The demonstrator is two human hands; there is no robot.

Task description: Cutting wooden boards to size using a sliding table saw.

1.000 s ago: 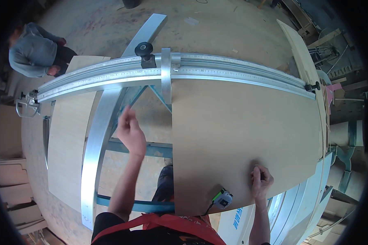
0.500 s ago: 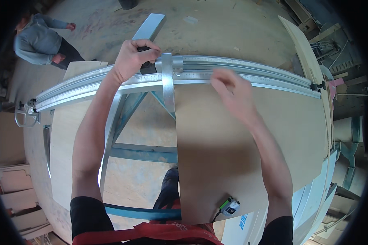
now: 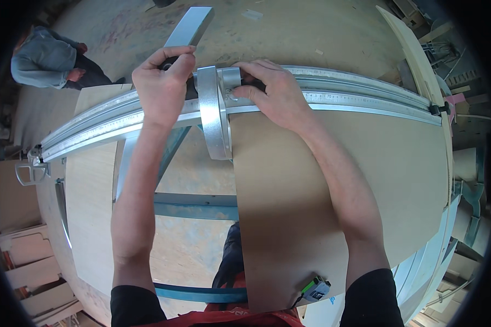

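Observation:
A long silver fence rail (image 3: 360,96) with a ruler scale crosses in front of me. On it sits a metal stop (image 3: 213,114), its flat silver arm hanging toward me. My left hand (image 3: 161,82) is closed round a black knob (image 3: 169,61) on the stop's left side. My right hand (image 3: 275,90) curls its fingers at the stop's right side, beside a silver cylinder (image 3: 232,77), round a dark part mostly hidden by the fingers. Below the rail a brown board (image 3: 289,174) lies flat, its left edge near the stop's arm.
A tape measure (image 3: 315,289) rests on the board's near edge. Teal frame bars (image 3: 196,207) show left of the board, over the floor. A pale panel (image 3: 90,207) lies further left. Another person (image 3: 46,60) stands at the far left. A long plank (image 3: 409,54) leans at the far right.
My right hand has moved left from over the rail to the stop's right side. The stop's arm has turned, showing its broader face. My left hand stays on the knob.

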